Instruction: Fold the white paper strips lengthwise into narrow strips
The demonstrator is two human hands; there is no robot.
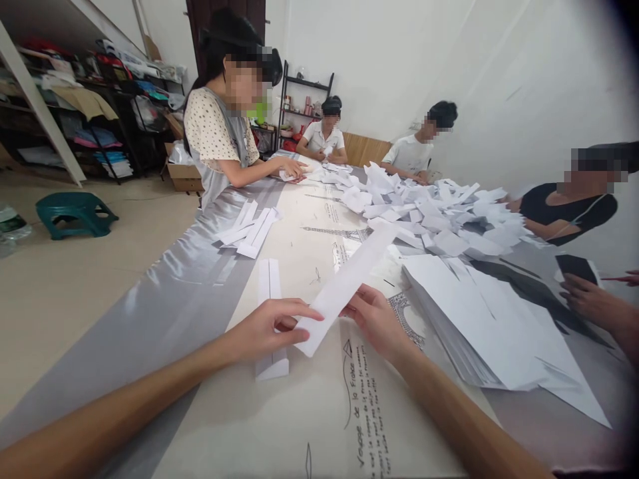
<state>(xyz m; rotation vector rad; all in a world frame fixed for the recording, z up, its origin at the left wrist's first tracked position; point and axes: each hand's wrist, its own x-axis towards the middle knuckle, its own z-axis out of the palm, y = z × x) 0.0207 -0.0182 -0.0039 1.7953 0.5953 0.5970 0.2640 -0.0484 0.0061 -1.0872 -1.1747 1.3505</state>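
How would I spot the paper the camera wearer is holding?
Start at the long, cloth-covered table. Above its near part, the wearer's left hand and right hand hold a white paper strip slantwise. Unlike the folded strip lying nearby, it is held.

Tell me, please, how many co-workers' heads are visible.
4: one in spotted sleeves at left, one at the far end, one in white behind the loose papers, one in black at right. Hands at the right edge may be another's, otherwise out of view.
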